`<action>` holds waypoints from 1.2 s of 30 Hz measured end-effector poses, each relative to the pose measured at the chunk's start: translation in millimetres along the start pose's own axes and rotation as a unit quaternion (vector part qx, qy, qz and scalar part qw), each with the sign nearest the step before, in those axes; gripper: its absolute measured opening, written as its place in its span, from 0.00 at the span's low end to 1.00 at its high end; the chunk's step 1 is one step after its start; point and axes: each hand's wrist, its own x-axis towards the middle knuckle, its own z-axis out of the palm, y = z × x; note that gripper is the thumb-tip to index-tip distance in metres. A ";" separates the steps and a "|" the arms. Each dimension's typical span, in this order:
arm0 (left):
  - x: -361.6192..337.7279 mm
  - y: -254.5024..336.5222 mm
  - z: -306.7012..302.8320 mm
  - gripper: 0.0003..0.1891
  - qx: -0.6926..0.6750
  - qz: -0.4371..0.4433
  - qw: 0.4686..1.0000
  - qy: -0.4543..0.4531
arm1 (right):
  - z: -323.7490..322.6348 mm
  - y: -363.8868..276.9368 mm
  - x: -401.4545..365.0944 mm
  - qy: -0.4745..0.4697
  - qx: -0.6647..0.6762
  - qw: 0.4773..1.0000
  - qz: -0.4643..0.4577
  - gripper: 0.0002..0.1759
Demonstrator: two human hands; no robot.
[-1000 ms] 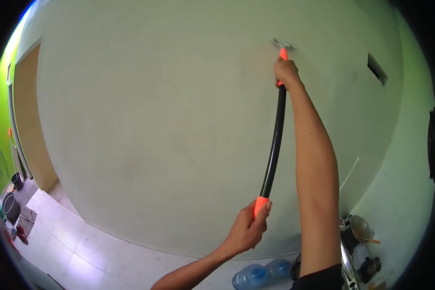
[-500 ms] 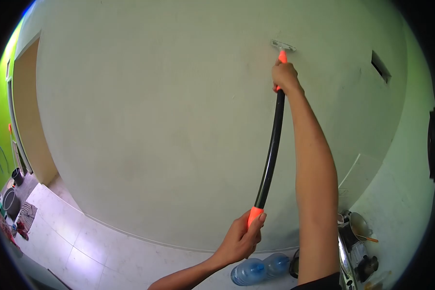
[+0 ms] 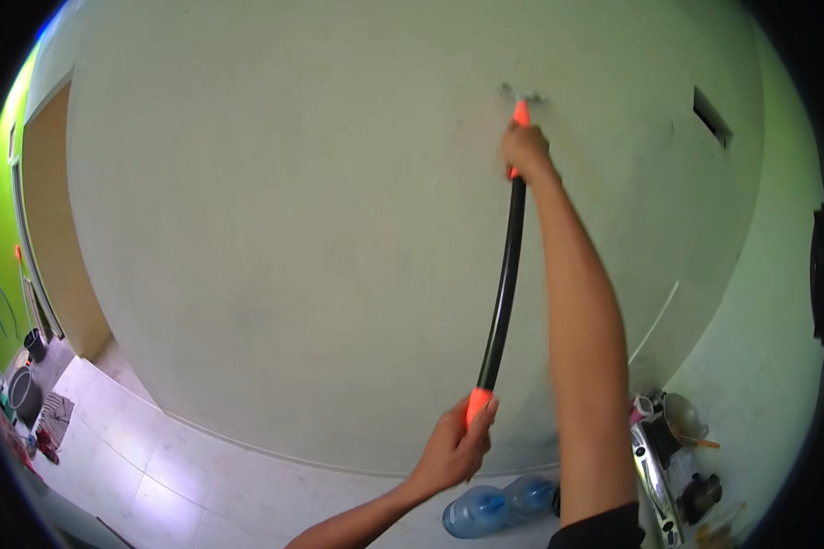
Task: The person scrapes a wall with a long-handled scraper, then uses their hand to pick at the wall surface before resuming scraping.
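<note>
Both of my hands hold a long-handled scraper [image 3: 504, 284], black along its shaft with orange ends. My right hand [image 3: 527, 152] is wrapped round the upper orange part, just below the blade head. The metal scraper head [image 3: 522, 95] is blurred and lies against the grey-green wall [image 3: 293, 229]. Lower down, my left hand [image 3: 450, 445] grips the orange end of the handle. The shaft runs nearly upright between the two hands, leaning a little to the right at the top.
Blue water bottles [image 3: 499, 505] lie on the floor by the wall's foot. A stove [image 3: 655, 480] and a pan [image 3: 682, 419] stand at lower right. The wall has a dark rectangular hole [image 3: 711, 117]. At far left are a doorway [image 3: 59, 229], a bucket [image 3: 25, 393] and a striped mat [image 3: 55, 414].
The scraper head has slid a little down the wall, with my right hand moving along with it. My left hand keeps its grip. The view has shifted slightly.
</note>
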 end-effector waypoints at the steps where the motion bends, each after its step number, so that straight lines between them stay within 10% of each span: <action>1: 6.9 7.9 3.0 0.23 0.004 -0.001 1.000 -0.001 | -8.6 -5.4 12.2 -0.010 0.005 1.000 -0.012 0.28; 36: 6.6 24.5 12.2 0.22 -0.025 -0.012 1.000 -0.009 | -14.7 -12.2 26.2 0.011 0.027 0.999 -0.029 0.27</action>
